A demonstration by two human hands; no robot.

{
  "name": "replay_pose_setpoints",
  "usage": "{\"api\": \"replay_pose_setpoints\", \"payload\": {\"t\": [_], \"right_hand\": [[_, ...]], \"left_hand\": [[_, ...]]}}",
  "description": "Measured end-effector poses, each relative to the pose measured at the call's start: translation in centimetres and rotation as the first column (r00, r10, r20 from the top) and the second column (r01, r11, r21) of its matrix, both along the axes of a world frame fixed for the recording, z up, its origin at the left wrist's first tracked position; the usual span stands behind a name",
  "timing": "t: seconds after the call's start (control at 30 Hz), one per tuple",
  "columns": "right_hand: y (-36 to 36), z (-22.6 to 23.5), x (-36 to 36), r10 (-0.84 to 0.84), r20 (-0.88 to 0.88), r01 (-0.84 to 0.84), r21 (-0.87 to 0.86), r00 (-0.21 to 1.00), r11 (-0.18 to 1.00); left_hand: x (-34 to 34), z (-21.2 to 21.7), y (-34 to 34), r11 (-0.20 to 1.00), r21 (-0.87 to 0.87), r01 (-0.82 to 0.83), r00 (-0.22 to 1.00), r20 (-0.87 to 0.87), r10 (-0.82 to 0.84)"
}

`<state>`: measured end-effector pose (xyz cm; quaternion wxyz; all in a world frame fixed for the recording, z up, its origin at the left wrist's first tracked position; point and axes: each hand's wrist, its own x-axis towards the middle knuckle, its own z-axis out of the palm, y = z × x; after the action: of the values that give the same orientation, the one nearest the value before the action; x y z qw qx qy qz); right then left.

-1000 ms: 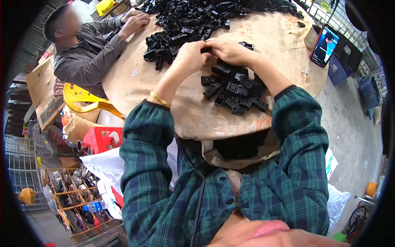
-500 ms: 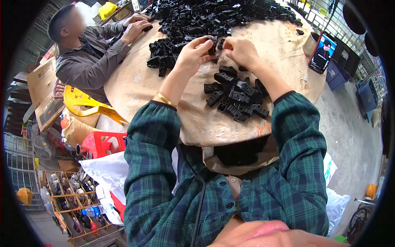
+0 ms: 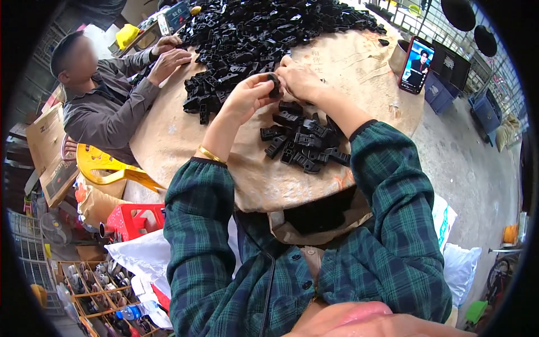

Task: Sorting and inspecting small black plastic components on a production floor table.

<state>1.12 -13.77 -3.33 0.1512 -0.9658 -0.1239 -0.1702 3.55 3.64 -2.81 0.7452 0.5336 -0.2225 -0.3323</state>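
At nine o'clock, well apart from my position, a co-worker in a grey jacket (image 3: 106, 112) sits at the round table (image 3: 168, 140). Their hands (image 3: 171, 55) rest at the near edge of the large heap of black plastic parts (image 3: 269, 33), which covers the table from eleven to one o'clock. Below the co-worker stands a yellow plastic chair (image 3: 104, 165), and a red stool (image 3: 132, 220) is at eight o'clock, beside white bags (image 3: 143, 255).

My left hand (image 3: 247, 96) is raised above the table just left of centre, fingers curled, thumb and fingertips pinching a small black plastic part (image 3: 274, 84). A gold bangle (image 3: 210, 154) sits on that wrist, above the green plaid cuff.

My right hand (image 3: 302, 81) meets the left at the same part from the one o'clock side, fingers closed on its other end. Both hands hold it together, clear of the table surface. Which hand bears the main grip, I cannot tell.

Directly below my hands, toward my right forearm, lies a small pile of black parts (image 3: 303, 143), separate from the large heap.

At two o'clock a phone with a lit screen (image 3: 415, 64) stands propped near the table's rim. Beyond it, off the table, blue crates (image 3: 485, 109) stand on the concrete floor.
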Motion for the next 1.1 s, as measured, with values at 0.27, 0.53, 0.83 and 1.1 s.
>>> {"api": "replay_pose_setpoints", "payload": {"t": [0.27,0.53,0.83,1.1], "right_hand": [[-1.5,-1.8,2.1,-0.109,0.114,0.106,0.033,0.987,0.994],[-0.4,2.6,-1.6,0.195,0.186,-0.256,0.852,0.963,0.457],[1.7,3.1,-4.3,0.220,0.282,-0.354,0.638,0.934,0.684],[1.1,2.7,-4.1,0.110,0.252,-0.258,0.690,0.961,0.676]], "left_hand": [[0.2,-0.7,-0.7,0.969,0.154,-0.192,0.957,0.249,0.150],[0.9,-0.3,0.1,0.945,-0.286,-0.157,0.986,-0.104,0.133],[-0.8,0.6,-0.3,0.955,-0.115,-0.274,0.892,0.340,0.297],[-2.1,1.2,-0.5,0.946,-0.216,-0.242,0.968,0.012,0.250]]}}
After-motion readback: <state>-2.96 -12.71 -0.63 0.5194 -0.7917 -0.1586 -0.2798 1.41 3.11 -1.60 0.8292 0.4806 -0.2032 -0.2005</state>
